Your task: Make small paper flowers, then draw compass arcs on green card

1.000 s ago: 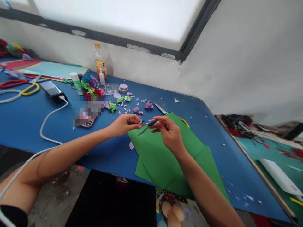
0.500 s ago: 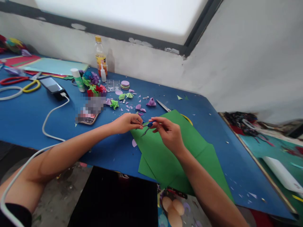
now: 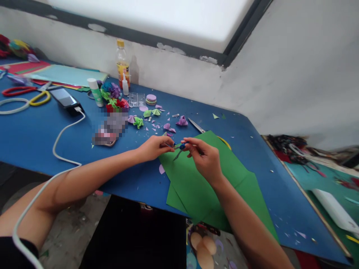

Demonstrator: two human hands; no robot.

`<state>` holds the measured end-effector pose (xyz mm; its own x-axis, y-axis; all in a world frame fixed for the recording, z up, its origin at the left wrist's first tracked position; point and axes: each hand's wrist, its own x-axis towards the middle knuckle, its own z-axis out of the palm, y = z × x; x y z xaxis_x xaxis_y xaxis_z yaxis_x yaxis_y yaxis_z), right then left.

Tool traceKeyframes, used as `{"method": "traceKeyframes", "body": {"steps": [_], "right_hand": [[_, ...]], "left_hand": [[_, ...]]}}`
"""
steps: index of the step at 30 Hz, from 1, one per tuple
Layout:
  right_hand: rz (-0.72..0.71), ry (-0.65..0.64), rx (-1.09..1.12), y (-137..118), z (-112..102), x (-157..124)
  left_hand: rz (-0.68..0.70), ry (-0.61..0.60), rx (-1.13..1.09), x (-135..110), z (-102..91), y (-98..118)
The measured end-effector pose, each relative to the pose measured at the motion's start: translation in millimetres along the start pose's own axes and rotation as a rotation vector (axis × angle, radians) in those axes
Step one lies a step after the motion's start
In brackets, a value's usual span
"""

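In my right hand (image 3: 206, 158) is a small blue and grey tool with thin splayed legs that looks like a drawing compass (image 3: 181, 147), pinched at its blue top. My left hand (image 3: 157, 147) meets it from the left, fingers pinched on one leg. The other grey leg points down over green paper (image 3: 202, 186), large overlapping sheets on the blue table. Behind the right hand, scissors (image 3: 196, 126) with a yellow handle lie partly under the paper. Folded purple paper pieces (image 3: 182, 121) are just beyond my hands. A lilac paper circle (image 3: 162, 169) lies beside the green sheets.
A phone (image 3: 113, 127) lies left of the scraps, beside a glue stick (image 3: 95, 92) and crumpled paper flowers (image 3: 111, 90). A drink bottle (image 3: 122, 65) stands at the wall. A white cable (image 3: 57, 136) runs over my left arm to a black device (image 3: 65, 100). More scissors (image 3: 39, 98) lie far left.
The whole view has shifted slightly, so things sit a little further right. Both hands keep the same hold on the compass, and its pose is nearly unchanged.
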<state>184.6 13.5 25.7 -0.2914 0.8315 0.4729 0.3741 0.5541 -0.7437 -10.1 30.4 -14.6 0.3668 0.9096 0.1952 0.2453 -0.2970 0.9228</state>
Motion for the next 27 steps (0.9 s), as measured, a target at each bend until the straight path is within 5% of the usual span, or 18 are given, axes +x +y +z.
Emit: {"method": "traceKeyframes", "body": {"steps": [27], "right_hand": [[-0.082, -0.057, -0.098, -0.5, -2.2, 4.0]], "left_hand": [[0.06, 0.031, -0.096, 0.9, 3.6, -7.0]]}}
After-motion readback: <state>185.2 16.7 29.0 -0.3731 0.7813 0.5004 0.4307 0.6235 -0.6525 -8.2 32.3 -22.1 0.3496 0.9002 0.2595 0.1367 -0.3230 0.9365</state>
